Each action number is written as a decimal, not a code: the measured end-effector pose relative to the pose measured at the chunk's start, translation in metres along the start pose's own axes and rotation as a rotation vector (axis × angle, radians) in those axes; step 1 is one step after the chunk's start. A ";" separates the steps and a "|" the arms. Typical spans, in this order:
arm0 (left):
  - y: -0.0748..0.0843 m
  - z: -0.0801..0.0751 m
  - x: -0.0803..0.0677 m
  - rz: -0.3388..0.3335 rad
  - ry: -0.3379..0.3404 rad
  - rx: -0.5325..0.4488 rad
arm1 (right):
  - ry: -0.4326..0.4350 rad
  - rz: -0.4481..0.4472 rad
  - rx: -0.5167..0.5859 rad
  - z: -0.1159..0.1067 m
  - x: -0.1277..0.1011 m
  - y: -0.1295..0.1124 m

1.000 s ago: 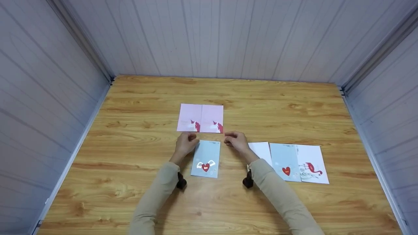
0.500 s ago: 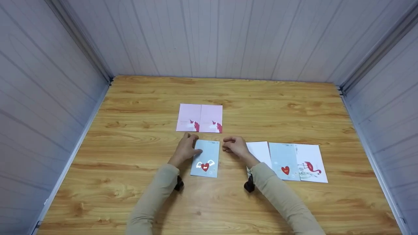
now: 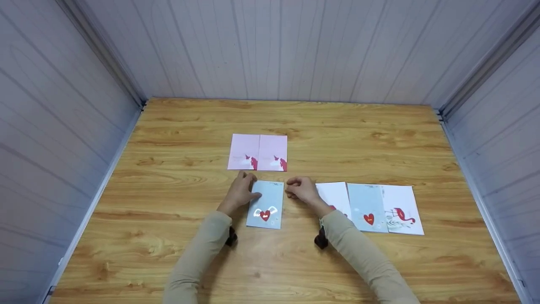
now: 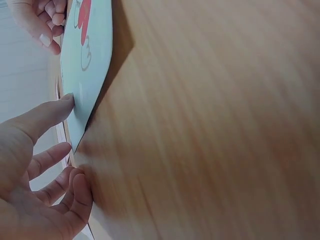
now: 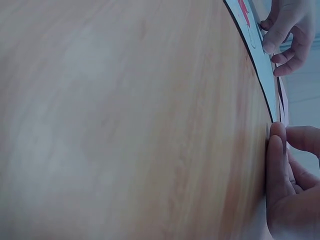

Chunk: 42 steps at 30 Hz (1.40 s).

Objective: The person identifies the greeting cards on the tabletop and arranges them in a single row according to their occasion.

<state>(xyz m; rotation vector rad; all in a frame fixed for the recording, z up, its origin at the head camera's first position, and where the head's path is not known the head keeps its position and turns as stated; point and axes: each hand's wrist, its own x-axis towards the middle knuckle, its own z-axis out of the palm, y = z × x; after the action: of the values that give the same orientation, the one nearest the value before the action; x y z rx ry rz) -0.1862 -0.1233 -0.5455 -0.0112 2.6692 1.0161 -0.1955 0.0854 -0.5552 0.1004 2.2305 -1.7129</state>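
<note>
A pale blue greeting card with a winged red heart lies at the middle of the table. My left hand is at its upper left corner. In the left wrist view, the left thumb rests on the card's face, and the index fingertip is right at the card's edge. The other fingers bend loosely beside the table surface. My right hand stands off the card's upper right side with fingers bent. In the right wrist view, its fingertips are right at the card's corner.
Two pink unicorn cards lie side by side behind the blue card. To the right, a row holds a white card partly hidden by the right arm, another blue heart card and a white flamingo card. Panelled walls enclose the wooden table.
My left hand has come down and its thumb has moved onto the blue card's face. The right hand has lowered slightly toward me. The cards have stayed in place.
</note>
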 end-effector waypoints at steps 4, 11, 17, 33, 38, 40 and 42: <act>-0.001 0.000 0.001 0.001 -0.004 -0.005 | -0.001 -0.016 -0.055 0.003 0.000 0.001; -0.002 -0.001 -0.001 0.055 0.005 -0.006 | 0.033 -0.083 -0.190 0.007 -0.001 0.000; -0.002 -0.001 -0.001 0.025 -0.004 -0.018 | 0.065 -0.128 -0.344 0.009 -0.002 0.000; -0.001 -0.002 0.000 0.009 -0.011 -0.033 | 0.031 -0.081 -0.192 0.012 -0.003 -0.005; -0.002 -0.001 -0.001 0.009 -0.007 -0.023 | 0.014 -0.083 -0.109 0.015 -0.003 -0.004; -0.002 -0.001 -0.001 0.010 -0.005 -0.021 | 0.018 -0.083 -0.086 0.016 -0.002 -0.003; -0.002 -0.001 0.000 0.012 -0.001 -0.013 | 0.031 -0.091 -0.080 0.017 -0.001 -0.002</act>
<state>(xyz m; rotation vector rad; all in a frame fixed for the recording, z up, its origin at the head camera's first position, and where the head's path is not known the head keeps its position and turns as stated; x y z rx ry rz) -0.1861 -0.1256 -0.5465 0.0029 2.6648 1.0371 -0.1909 0.0686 -0.5569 0.0071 2.3567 -1.6756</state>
